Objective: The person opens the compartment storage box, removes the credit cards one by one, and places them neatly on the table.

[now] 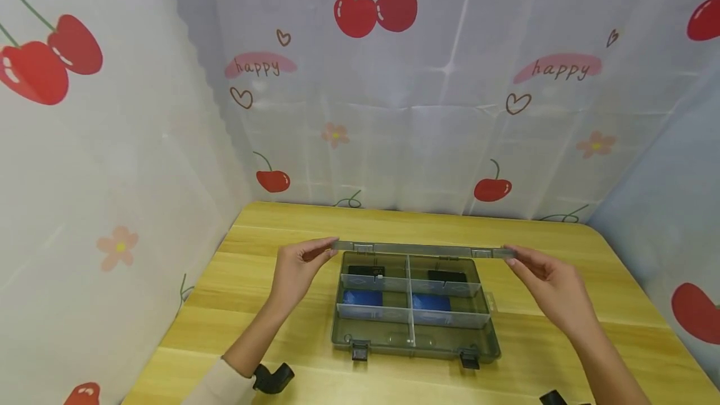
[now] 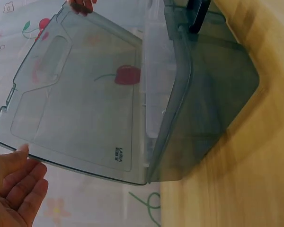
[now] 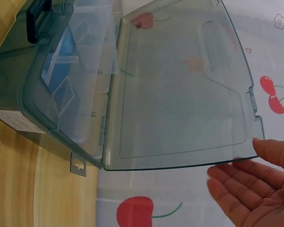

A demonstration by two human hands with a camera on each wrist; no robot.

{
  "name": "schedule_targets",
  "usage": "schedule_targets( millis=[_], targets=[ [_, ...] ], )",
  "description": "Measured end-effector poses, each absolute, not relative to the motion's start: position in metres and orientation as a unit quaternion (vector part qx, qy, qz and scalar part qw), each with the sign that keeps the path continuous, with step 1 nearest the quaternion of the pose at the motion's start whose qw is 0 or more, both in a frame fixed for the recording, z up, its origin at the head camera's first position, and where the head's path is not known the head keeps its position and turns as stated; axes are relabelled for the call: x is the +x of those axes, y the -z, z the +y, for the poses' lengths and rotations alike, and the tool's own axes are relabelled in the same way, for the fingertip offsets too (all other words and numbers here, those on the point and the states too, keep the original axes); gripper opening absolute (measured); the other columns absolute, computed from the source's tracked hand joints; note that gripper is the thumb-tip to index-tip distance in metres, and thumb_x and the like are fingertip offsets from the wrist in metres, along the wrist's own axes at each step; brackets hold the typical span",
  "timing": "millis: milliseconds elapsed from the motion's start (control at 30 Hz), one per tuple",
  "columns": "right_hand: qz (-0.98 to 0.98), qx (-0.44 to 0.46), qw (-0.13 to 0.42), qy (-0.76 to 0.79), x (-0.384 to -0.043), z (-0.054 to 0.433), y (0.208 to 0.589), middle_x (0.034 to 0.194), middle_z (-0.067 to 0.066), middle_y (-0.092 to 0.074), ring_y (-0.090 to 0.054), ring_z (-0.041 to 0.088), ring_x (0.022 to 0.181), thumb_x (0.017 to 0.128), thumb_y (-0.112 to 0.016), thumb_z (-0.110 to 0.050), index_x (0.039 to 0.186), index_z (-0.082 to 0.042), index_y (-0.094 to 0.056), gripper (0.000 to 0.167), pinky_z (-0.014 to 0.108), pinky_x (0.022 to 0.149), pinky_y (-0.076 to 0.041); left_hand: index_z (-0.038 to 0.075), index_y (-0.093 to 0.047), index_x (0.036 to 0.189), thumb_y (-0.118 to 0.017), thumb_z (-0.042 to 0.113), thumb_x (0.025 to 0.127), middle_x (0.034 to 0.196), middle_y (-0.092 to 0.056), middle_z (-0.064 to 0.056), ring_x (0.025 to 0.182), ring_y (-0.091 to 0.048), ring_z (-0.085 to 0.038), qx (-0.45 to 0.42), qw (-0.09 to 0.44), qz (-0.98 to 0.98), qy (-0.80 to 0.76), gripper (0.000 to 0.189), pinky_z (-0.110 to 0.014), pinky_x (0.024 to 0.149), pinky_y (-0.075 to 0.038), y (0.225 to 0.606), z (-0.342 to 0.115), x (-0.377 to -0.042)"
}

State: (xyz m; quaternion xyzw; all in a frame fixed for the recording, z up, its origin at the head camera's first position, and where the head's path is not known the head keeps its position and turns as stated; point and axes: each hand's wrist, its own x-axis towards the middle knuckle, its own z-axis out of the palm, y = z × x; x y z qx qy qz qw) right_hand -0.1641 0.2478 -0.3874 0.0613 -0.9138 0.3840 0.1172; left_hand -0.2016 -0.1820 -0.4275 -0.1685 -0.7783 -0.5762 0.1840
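A translucent grey-green compartment box [image 1: 382,349] sits on the table with its lid [image 1: 422,250] raised, seen nearly edge-on in the head view. My left hand [image 1: 295,274] pinches the lid's left corner between thumb and fingers. At the opposite corner, my right hand [image 1: 557,292] holds the lid the same way. Clear dividers split the box; two blue flat items [image 1: 362,298] lie in the middle row and two black items [image 1: 447,276] in the back row. Both wrist views show the see-through lid [image 2: 85,109] standing up from the hinge side.
Two black latches [image 1: 360,350] hang at the box's front edge. A hanging tab [image 3: 78,165] juts from its right side. Black curved pieces [image 1: 274,379] are near both wrists. Cherry-print cloth [image 1: 405,111] encloses the wooden table [image 1: 270,224] behind and at the sides.
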Motion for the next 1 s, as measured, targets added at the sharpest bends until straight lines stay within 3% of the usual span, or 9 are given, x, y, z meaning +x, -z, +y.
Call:
schedule_targets(
  millis=[133,333,500,700,1000],
  targets=[
    [-0.901,0.052,0.136,-0.409,-0.174,0.251,0.391,0.127,0.018,-0.067,-0.052,-0.024,0.095,0.101,-0.064,-0.037,0.133,-0.007,-0.067,0.044,0.004,0.073,-0.048,0.008,-0.08,0.11,-0.079,0.012,0.088,0.104,-0.078,-0.007,0.092,-0.075,-0.019,-0.147,0.171,-0.761,0.608,0.022,-0.026,0.08,-0.061,0.428,-0.183,-0.213],
    [-0.893,0.04,0.16,-0.419,-0.187,0.254,0.396,0.122,0.018,-0.07,-0.053,-0.023,0.093,0.098,-0.069,-0.033,0.129,-0.006,-0.07,0.042,0.006,0.069,-0.049,-0.004,-0.076,0.112,-0.076,0.0,0.089,0.11,-0.074,-0.02,0.103,-0.072,-0.034,-0.115,0.135,-0.75,0.637,0.023,-0.023,0.084,-0.06,0.408,-0.178,-0.215],
    [-0.884,0.041,0.176,-0.431,-0.199,0.257,0.399,0.11,0.001,-0.075,-0.056,-0.02,0.091,0.096,-0.072,-0.029,0.126,-0.004,-0.072,0.039,0.005,0.071,-0.05,-0.005,-0.075,0.112,-0.075,-0.001,0.09,0.11,-0.074,-0.022,0.097,-0.073,-0.023,-0.114,0.128,-0.745,0.645,0.023,-0.023,0.083,-0.06,0.413,-0.18,-0.232],
    [-0.868,0.042,0.166,-0.465,-0.213,0.26,0.398,0.101,-0.026,-0.068,-0.057,-0.016,0.095,0.095,-0.074,-0.032,0.127,-0.001,-0.071,0.044,0.004,0.077,-0.048,-0.002,-0.076,0.114,-0.076,0.005,0.091,0.112,-0.074,-0.019,0.099,-0.072,-0.018,-0.119,0.13,-0.738,0.651,0.024,-0.022,0.085,-0.059,0.423,-0.183,-0.25],
    [-0.833,0.05,0.136,-0.534,-0.23,0.262,0.404,0.099,-0.026,-0.071,-0.063,-0.009,0.098,0.095,-0.074,-0.029,0.129,0.002,-0.067,0.047,0.006,0.082,-0.05,0.002,-0.078,0.11,-0.08,0.012,0.088,0.106,-0.076,-0.015,0.096,-0.072,-0.013,-0.131,0.144,-0.732,0.652,0.024,-0.024,0.086,-0.059,0.425,-0.183,-0.265]
  ],
)
